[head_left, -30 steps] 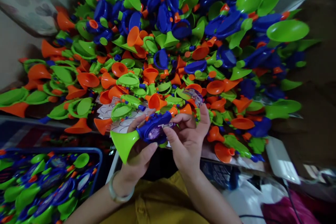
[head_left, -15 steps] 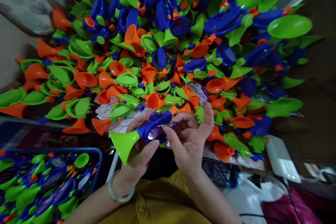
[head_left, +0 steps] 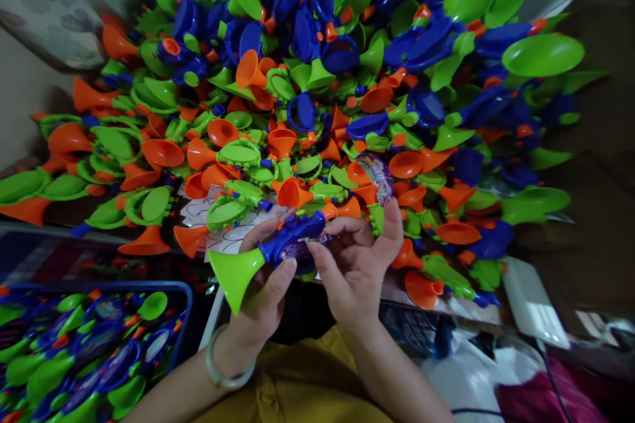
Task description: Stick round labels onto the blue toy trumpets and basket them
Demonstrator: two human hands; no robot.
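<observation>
A blue toy trumpet with a green bell [head_left: 237,275] lies across my left hand [head_left: 265,301], which grips its body, thumb on the near side. The bell points left toward me, and the orange mouthpiece end points right. My right hand [head_left: 360,264] pinches the edge of a purple printed sticker [head_left: 317,241] between thumb and forefinger, against the trumpet's flat round side. Another purple printed piece [head_left: 378,177] stands by the raised fingertips of that same hand; how it is held there is unclear.
Green, orange and blue toy trumpets [head_left: 238,152] are heaped over the table beyond my hands. White paper sheets [head_left: 218,211] show under them. A blue crate [head_left: 188,317] of trumpets stands lower left; a white box [head_left: 536,304] and plastic bags [head_left: 464,377] lie right.
My left thumb has shifted slightly up over the trumpet's round side, and less glare shows on the sticker. Both hands keep their holds.
</observation>
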